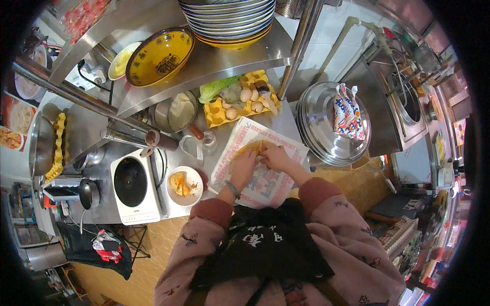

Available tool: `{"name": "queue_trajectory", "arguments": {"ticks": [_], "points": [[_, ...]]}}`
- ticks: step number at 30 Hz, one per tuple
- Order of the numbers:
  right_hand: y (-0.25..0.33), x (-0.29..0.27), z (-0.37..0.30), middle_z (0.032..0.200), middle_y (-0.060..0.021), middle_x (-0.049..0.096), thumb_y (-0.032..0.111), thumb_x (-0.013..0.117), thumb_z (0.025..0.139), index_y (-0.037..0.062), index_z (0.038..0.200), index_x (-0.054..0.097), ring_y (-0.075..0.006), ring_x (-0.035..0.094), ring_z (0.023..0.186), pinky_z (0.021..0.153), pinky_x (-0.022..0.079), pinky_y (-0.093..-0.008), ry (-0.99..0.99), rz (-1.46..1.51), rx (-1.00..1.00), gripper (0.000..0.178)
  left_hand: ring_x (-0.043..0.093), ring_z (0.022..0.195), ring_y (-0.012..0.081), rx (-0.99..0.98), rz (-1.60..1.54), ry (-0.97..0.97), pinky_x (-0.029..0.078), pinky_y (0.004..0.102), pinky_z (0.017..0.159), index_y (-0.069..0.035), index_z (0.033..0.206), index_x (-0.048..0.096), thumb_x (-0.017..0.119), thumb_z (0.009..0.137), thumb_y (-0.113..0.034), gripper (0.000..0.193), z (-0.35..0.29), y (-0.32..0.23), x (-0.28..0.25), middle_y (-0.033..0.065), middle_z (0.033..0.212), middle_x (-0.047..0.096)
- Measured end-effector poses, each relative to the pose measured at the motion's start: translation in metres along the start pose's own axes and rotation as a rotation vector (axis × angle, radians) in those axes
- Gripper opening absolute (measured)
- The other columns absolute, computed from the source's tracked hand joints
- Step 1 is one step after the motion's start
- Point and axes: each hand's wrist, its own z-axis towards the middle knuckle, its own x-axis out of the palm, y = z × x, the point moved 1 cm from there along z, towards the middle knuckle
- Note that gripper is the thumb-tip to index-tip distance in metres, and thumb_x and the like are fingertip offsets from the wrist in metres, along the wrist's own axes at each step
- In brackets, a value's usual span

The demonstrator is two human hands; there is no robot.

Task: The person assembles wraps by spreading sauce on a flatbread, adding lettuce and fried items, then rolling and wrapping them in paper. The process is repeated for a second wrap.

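Observation:
On the steel counter in front of me lies a sheet of printed white food paper [224,166] with red lettering. A golden-yellow flatbread or pancake [263,145] rests on its far half, partly covered by my fingers. My left hand [244,166] grips the near left side of it with bent fingers. Close beside it, my right hand [276,157] has its fingers curled at the right edge of the flatbread. My fingertips nearly meet, and anything between them is hidden.
Left of the paper stand a white bowl [198,178] with cut food pieces and an induction cooker [131,214]. Beyond are a yellow egg tray [214,120] and a shelf [209,71] with stacked plates [229,23]. Large metal lids [316,137] sit right.

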Motion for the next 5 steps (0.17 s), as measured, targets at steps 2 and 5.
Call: {"name": "queue_trajectory", "arguments": {"ticks": [2,5], "points": [[0.000,-0.001,0.006,0.115,-0.0100,0.049,0.024,0.062,0.076,0.0143,0.096,0.065,-0.0284,0.048,0.107,0.086,0.036,-0.0503,0.038,-0.030,0.046,0.022,0.054,0.101,0.0344,0.062,0.071,-0.003,0.045,0.0388,0.082,-0.005,0.115,0.049,0.060,0.076,-0.015,0.042,-0.006,-0.003,0.008,0.0187,0.113,0.054],[-0.004,-0.001,0.010,0.119,-0.0142,0.046,0.029,0.064,0.075,0.0151,0.099,0.064,-0.0307,0.045,0.110,0.088,0.034,-0.0543,0.126,0.026,0.074,0.028,0.045,0.115,0.0302,0.091,0.171,-0.091,0.035,0.0402,0.097,-0.010,0.127,0.043,0.062,0.074,-0.017,0.057,-0.017,-0.010,0.031,0.0179,0.123,0.047]]}}
